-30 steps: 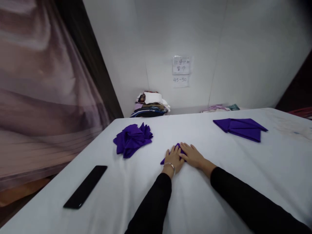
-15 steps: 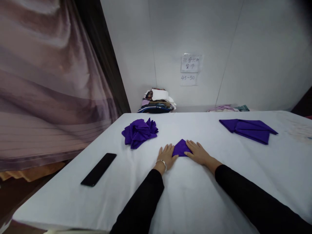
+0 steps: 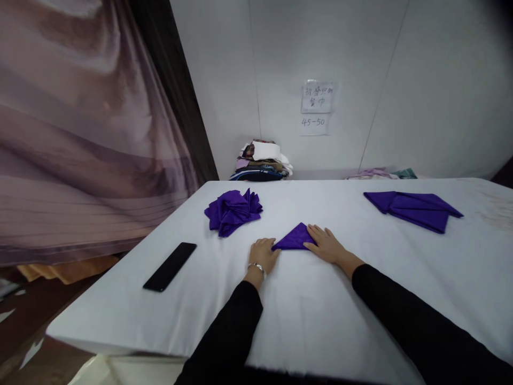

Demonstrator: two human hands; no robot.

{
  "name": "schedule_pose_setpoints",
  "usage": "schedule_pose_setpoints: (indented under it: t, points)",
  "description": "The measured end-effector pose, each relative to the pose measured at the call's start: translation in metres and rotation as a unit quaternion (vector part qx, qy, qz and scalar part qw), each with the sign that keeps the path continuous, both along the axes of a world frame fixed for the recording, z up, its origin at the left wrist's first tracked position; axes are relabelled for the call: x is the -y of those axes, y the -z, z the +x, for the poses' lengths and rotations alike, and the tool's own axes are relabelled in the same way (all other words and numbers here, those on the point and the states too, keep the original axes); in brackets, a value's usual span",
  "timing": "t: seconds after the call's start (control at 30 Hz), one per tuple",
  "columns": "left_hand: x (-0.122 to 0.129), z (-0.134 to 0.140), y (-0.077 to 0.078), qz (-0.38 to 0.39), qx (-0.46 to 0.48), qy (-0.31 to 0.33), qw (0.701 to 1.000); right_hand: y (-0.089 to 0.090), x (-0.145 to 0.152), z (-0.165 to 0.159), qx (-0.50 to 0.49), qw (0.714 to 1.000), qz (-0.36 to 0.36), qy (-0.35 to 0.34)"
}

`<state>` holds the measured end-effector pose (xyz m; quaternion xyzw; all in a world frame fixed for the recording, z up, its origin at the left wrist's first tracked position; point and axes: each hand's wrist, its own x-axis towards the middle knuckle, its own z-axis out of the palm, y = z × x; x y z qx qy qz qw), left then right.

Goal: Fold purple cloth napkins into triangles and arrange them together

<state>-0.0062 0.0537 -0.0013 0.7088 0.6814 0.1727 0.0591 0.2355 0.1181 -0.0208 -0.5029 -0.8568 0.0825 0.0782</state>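
In the middle of the table lies a purple cloth napkin (image 3: 295,239), folded into a flat triangle with its point away from me. My left hand (image 3: 263,255), a bracelet at its wrist, has curled fingers and a thumb closed at the napkin's left corner. Across the right part of the triangle my right hand (image 3: 324,244) lies flat, fingers stretched out, covering the right corner.
A crumpled, pleated purple napkin (image 3: 233,212) sits back left, and another folded purple napkin (image 3: 417,209) back right. A black phone (image 3: 170,266) lies at the left on the white-covered table (image 3: 120,321). Folded clothes (image 3: 262,162) are piled behind the table.
My left hand has gone from lying flat on the napkin to its left corner, its fingers now curled, uncovering the left side. The right hand stays on the napkin. The view has shifted slightly.
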Motion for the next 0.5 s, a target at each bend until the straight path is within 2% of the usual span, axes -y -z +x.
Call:
schedule_pose_setpoints:
  t: [0.13,0.5]
  points:
    - [-0.0057,0.0100,-0.0032,0.004,-0.001,-0.005,1.000,0.0006,-0.0008,0.0005,-0.001,1.000,0.002,-0.003]
    - [0.0003,0.0043,-0.0048,0.002,-0.013,-0.009,1.000,0.0011,-0.0002,0.0010,0.002,1.000,0.000,-0.002]
